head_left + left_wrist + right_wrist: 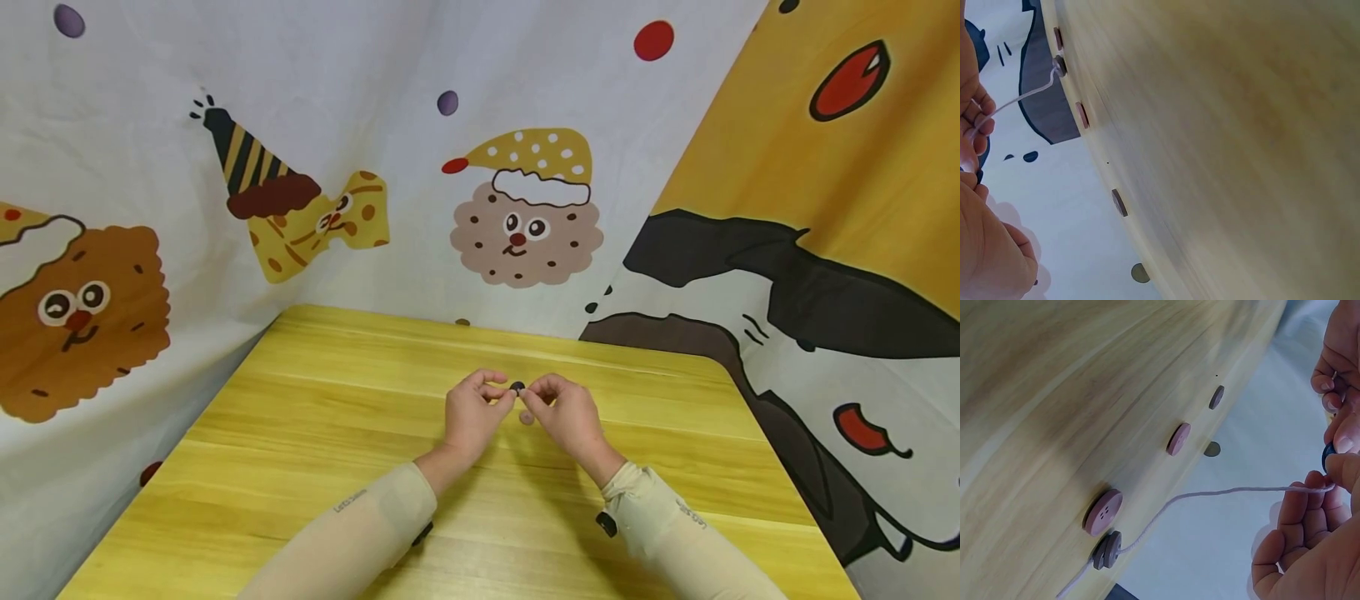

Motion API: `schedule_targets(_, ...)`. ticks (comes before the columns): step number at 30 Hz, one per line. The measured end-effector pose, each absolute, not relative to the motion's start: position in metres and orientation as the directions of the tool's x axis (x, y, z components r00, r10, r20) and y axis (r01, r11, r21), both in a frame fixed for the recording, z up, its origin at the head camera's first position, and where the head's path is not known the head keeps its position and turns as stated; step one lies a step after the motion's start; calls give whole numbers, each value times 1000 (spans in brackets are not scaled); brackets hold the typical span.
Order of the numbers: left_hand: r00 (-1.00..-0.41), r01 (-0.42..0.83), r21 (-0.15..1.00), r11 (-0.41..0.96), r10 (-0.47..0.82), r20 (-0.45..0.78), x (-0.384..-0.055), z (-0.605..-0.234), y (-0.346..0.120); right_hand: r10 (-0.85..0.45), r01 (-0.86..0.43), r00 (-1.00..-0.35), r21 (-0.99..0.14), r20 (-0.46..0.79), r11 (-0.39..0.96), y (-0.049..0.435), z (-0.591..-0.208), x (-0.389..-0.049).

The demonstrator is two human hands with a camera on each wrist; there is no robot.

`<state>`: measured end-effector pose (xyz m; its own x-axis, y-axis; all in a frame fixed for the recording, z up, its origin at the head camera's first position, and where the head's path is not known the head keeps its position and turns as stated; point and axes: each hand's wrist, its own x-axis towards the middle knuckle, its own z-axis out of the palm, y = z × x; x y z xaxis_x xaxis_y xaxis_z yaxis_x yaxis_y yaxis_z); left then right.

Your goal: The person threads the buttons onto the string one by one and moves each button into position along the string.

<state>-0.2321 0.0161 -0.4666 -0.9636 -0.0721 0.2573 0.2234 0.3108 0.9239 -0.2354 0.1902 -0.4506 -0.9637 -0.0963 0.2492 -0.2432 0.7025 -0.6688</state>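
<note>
While the left hand (474, 410) pinches a small dark button (1329, 456) by its fingertips, the right hand (568, 415) meets it from the other side, thumb and fingers closed narrowly on a pale cord (1235, 489). Dark button: raised above the tabletop (315, 450), directly between the two sets of fingertips.

Done, as far as shown: two grey buttons (1107, 551) lie face to face with the cord apparently run through both; they rest on the wood below the hands, toward the right-hand side, a length of cord trailing beyond them.

In hand: threading the dark button, by my judgement. Whether the cord's end has entered a hole cannot be told; fingers cover it.

Left: three loose buttons below the hands, no cord seen through them. Large pink button (1104, 512) just beside the grey pair; smaller pink button (1179, 439) nearer the left-hand side; brown button (1217, 397) furthest that way. Estimate: under halfway.
</note>
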Motion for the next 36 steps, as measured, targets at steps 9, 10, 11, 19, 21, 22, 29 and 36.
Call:
schedule_targets(9,-961,237,922,307,-68,270,-232,-468,17,-86,-257,-956,-654,282,712,190,-452,-236)
schedule_targets(10,-960,240,920,309,-67,273,-231,-468,17,-87,-253,-958,-657,274,711,190,-452,-236)
schedule_targets(11,-959,243,919,310,-66,276,-231,-468,17,-87,-248,-960,-660,268,709,190,-452,-236)
schedule_targets(19,-953,258,906,335,-67,296,-232,-470,18,-89,-255,-959,-677,271,691,190,-453,-237)
schedule_targets(21,-952,261,904,339,-67,300,-231,-469,17,-103,-267,-957,-686,271,677,190,-453,-237)
schedule_targets(22,-952,261,903,341,-66,300,-231,-469,17,-112,-273,-956,-692,269,668,190,-453,-237)
schedule_targets(29,-965,250,927,278,-1,261,-232,-470,10,-237,-355,-935,-688,264,633,198,-453,-239)
schedule_targets(36,-980,114,983,143,176,89,-238,-464,-7,-467,-593,-805,-508,367,624,204,-450,-242)
